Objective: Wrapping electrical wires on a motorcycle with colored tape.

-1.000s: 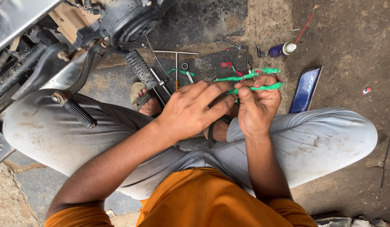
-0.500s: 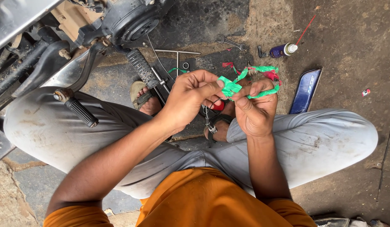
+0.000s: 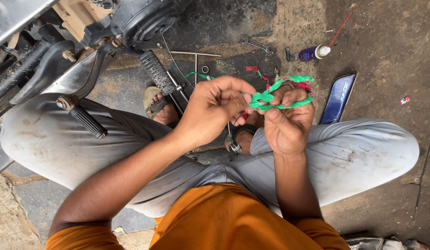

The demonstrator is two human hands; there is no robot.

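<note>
Sitting cross-legged by the motorcycle. Twisted green plastic cord held above my knees: my left hand pinches one end, my right hand has fingers closed with loops wound around them. Risk, as I judge it: slack lets loops slip off and tangle.
</note>
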